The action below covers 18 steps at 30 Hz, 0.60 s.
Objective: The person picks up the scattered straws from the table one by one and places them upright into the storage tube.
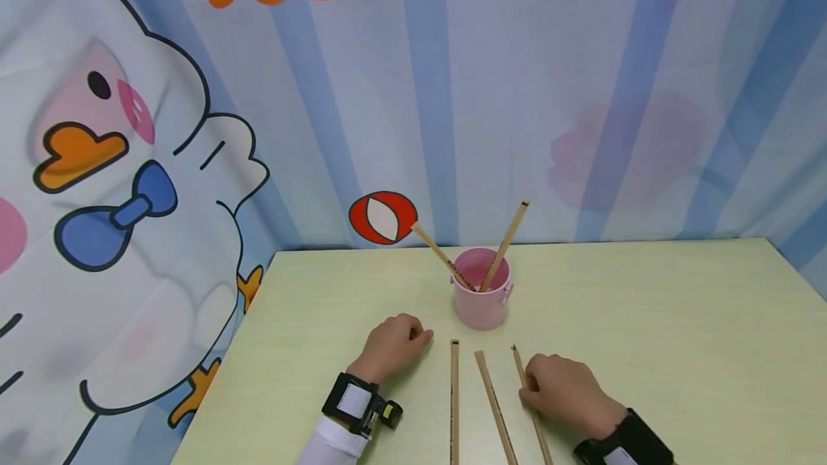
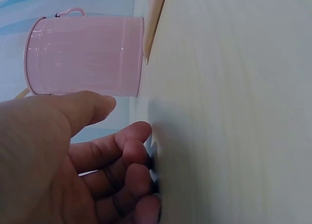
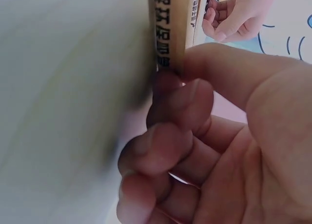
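Observation:
On the table, my right hand (image 1: 568,390) pinches a slim tan stick (image 1: 536,422) between thumb and fingertips. Dark printed characters run along the held stick (image 3: 168,29) in the right wrist view; the stick's exact kind is unclear. To its left lie a middle tan stick (image 1: 496,407) and a left tan stick (image 1: 455,400), roughly lengthwise. My left hand (image 1: 394,343) rests on the tabletop with loosely curled fingers and nothing in them. Beyond the hands stands a pink bucket (image 1: 481,311), holding one stick leaning left (image 1: 442,257) and another leaning right (image 1: 507,242).
The pale wood-grain table (image 1: 678,329) extends right of the bucket and meets a blue striped cloth backdrop (image 1: 517,92) at its far edge. A large printed duck (image 1: 161,321) covers the cloth on the left. Each wrist wears a black strap (image 1: 627,443).

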Available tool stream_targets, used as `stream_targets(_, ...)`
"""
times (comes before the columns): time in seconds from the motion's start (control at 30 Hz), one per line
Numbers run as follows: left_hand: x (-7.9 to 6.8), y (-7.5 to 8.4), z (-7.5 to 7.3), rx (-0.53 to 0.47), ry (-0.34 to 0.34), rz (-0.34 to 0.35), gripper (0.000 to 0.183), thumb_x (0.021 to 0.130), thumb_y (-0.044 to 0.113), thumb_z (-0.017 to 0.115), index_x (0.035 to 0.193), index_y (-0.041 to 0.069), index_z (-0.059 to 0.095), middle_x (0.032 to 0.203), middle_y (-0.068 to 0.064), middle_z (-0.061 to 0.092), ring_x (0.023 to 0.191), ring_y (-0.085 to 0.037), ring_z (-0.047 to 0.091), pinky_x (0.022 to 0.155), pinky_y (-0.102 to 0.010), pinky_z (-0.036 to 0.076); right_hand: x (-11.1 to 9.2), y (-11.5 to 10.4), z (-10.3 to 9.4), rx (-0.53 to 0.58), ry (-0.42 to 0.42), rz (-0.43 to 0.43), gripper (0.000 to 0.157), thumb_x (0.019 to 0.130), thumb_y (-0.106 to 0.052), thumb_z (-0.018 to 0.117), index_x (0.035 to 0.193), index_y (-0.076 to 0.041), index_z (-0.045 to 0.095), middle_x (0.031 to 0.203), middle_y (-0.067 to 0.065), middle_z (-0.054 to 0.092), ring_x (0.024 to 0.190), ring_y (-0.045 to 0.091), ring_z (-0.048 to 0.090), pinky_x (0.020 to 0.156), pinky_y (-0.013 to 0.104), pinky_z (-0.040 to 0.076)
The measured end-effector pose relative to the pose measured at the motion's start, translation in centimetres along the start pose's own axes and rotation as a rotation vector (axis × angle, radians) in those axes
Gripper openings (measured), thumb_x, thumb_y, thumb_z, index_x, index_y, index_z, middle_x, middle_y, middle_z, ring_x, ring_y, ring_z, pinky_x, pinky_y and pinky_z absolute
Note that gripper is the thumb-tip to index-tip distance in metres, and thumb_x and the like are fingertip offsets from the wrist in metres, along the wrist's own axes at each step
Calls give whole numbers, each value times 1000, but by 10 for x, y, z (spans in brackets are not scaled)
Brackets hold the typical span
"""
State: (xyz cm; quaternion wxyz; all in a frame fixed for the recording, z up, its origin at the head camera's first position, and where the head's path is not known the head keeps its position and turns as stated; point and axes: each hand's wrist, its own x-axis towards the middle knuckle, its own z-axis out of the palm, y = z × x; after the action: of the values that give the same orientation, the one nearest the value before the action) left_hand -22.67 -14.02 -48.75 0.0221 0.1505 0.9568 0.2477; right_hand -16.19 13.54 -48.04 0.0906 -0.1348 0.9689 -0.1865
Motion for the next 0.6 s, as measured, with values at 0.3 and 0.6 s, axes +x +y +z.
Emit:
stream_targets(0.3, 1, -1, 2, -10, 10, 0, 32, 91, 36, 55, 65, 18, 57, 55, 7, 44, 52, -9, 43, 51, -28, 34, 1, 2, -3, 3, -5, 5, 25, 79, -20, 63, 57, -15, 51, 52, -5, 42, 48, 12, 41, 48, 29, 30)
stream_targets(0.6, 1, -2, 2, -7, 7, -1, 32, 91, 35, 55, 65, 17, 56, 54, 7, 42, 51, -10, 42, 51, -27, 33, 0, 2, -8, 23, 24, -16, 24, 79, -18, 61, 58, -16, 51, 52, -6, 41, 49, 11, 39, 48, 29, 29)
